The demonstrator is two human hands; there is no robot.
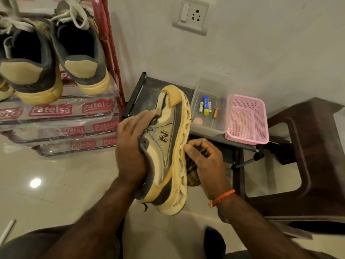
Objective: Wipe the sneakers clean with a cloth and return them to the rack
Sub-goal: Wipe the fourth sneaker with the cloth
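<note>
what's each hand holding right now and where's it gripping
The left hand grips the sneaker by its upper, near the laces. The right hand holds a bunched cloth against the sole's edge.

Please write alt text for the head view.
A left hand holds a tan sneaker on its side while the right hand presses a dark cloth against its sole. Two more sneakers sit on a red rack.

We record: a pale grey wall (261, 43) bearing a white switch-and-socket plate (190, 14); a glossy cream tiled floor (61, 180) with one bright light reflection (35, 182); a dark brown plastic stool (308, 156) at right; a low black metal bench (149, 90) against the wall.
</note>
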